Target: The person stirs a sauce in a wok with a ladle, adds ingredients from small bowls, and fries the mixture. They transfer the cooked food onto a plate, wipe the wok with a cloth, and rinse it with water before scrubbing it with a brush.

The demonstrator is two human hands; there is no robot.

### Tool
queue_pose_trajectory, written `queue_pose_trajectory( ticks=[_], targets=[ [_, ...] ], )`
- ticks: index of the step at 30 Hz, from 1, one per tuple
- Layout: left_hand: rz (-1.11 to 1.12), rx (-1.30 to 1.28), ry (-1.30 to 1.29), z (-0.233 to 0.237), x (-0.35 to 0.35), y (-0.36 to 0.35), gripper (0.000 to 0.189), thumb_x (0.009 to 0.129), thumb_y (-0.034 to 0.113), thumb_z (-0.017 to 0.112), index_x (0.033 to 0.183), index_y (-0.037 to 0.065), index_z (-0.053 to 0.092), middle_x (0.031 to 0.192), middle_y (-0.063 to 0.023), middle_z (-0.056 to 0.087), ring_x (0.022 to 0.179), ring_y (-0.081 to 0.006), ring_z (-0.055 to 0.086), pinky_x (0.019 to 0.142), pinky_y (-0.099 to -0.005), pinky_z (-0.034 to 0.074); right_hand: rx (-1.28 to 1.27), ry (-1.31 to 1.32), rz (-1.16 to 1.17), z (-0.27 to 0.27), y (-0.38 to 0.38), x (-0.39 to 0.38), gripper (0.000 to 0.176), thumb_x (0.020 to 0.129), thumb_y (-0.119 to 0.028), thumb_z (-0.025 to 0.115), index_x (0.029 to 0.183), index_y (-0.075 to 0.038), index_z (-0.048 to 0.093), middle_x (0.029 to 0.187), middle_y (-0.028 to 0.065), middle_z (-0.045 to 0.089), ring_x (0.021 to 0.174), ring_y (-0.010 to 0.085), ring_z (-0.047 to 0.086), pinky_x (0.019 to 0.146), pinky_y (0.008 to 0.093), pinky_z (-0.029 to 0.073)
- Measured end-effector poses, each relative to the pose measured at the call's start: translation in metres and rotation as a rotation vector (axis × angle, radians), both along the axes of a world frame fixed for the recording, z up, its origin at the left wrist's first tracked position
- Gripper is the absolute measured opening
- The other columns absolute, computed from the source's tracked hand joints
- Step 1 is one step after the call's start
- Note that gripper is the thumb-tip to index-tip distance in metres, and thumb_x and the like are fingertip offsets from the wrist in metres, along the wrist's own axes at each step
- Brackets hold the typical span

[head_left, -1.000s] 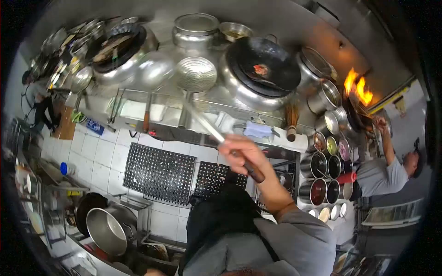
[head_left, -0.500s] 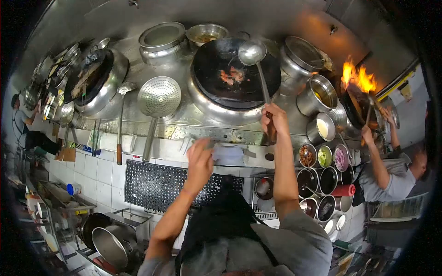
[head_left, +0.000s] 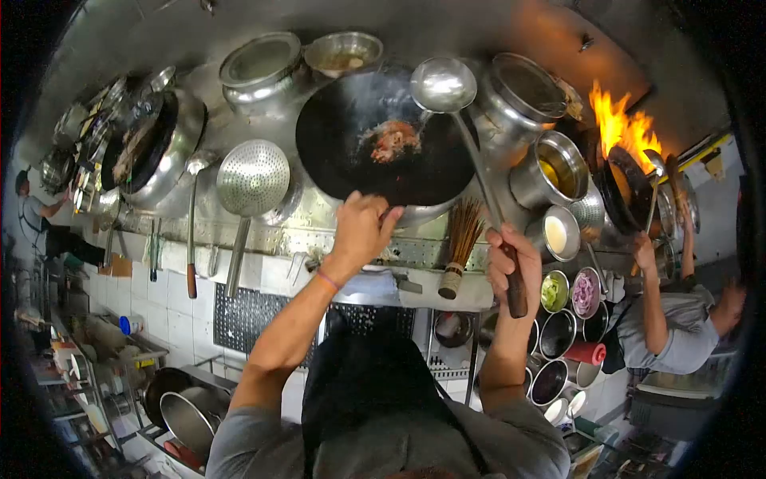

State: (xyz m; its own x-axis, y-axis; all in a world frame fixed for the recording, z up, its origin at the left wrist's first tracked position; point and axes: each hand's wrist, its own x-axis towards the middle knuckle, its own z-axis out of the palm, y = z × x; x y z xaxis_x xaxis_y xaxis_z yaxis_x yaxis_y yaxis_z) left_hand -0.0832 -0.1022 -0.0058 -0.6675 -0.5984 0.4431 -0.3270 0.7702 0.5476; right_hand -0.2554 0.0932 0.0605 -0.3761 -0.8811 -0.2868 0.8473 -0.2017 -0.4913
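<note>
A black wok (head_left: 339, 164) sits on the stove with a small heap of reddish meat pieces (head_left: 393, 141) in it. At its near rim my left hand (head_left: 359, 231) is closed on the edge; the fingertips are partly hidden. My right hand (head_left: 512, 259) grips the wooden handle of a steel ladle (head_left: 444, 85), whose bowl hangs over the far right side of the wok. Between my hands, a bamboo wok brush (head_left: 460, 251) leans at the stove's front edge. A perforated skimmer (head_left: 254, 177) lies to the left of the wok.
Right of the wok stand a pot of yellow oil (head_left: 556, 169), a pot of pale liquid (head_left: 556, 231) and several ingredient tins (head_left: 586, 292). Further right, a co-worker (head_left: 669, 315) handles a flaming wok (head_left: 626, 188). Another ladle (head_left: 192, 231) and a second wok (head_left: 152, 144) are at left.
My left hand has moved up from the stove's front onto the wok's near rim. My right hand has shifted right and down with the ladle. The wok brush has come into view.
</note>
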Motion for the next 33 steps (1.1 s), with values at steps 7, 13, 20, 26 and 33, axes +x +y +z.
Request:
queue_pose_trajectory(
  ticks=[7,13,20,26,33],
  targets=[
    [-0.034,0.011,0.014,-0.011,0.002,0.001,0.031,0.081,0.022,0.066,0.059,0.002,0.057,0.062,-0.0167,0.059,0.059,-0.0353,0.052,0.059,-0.0461,0.042,-0.171,-0.034,0.053,-0.003,0.002,0.017,0.040,0.097,-0.010,0.036,0.132,0.009,0.033,0.086,0.0117,0.046,0.045,0.0100,0.041,0.031,0.0238,0.035],
    [0.019,-0.027,0.023,-0.031,-0.012,-0.033,0.025,0.079,0.026,0.066,0.064,0.006,0.063,0.067,-0.0116,0.063,0.071,-0.0297,0.059,0.060,-0.0448,0.044,-0.021,0.020,-0.031,0.010,-0.010,0.034,0.036,0.096,-0.011,0.043,0.127,0.007,0.041,0.080,0.0090,0.051,0.045,0.0101,0.045,0.030,0.0252,0.038],
    [-0.068,0.018,0.094,-0.038,-0.010,-0.038,0.028,0.081,0.025,0.066,0.065,0.002,0.062,0.066,-0.0153,0.062,0.063,-0.0316,0.056,0.063,-0.0428,0.045,0.079,0.123,-0.086,0.013,-0.023,0.051,0.032,0.094,-0.010,0.046,0.122,0.004,0.046,0.080,0.0081,0.052,0.044,0.0084,0.043,0.029,0.0230,0.037],
    [-0.083,0.103,0.010,-0.032,0.002,-0.025,0.026,0.082,0.026,0.063,0.068,0.004,0.064,0.070,-0.0125,0.064,0.073,-0.0296,0.059,0.065,-0.0429,0.044,0.207,0.226,-0.099,0.006,-0.035,0.054,0.015,0.093,-0.011,0.048,0.104,-0.001,0.049,0.078,0.0073,0.052,0.042,0.0089,0.043,0.028,0.0230,0.036],
    [-0.063,0.069,0.039,-0.022,0.003,-0.027,0.026,0.082,0.026,0.062,0.068,0.004,0.065,0.070,-0.0119,0.064,0.073,-0.0286,0.059,0.065,-0.0433,0.044,0.291,0.290,-0.081,0.009,-0.050,0.057,0.022,0.094,-0.015,0.047,0.111,-0.001,0.048,0.069,0.0048,0.049,0.035,0.0094,0.038,0.027,0.0235,0.034]
  ],
)
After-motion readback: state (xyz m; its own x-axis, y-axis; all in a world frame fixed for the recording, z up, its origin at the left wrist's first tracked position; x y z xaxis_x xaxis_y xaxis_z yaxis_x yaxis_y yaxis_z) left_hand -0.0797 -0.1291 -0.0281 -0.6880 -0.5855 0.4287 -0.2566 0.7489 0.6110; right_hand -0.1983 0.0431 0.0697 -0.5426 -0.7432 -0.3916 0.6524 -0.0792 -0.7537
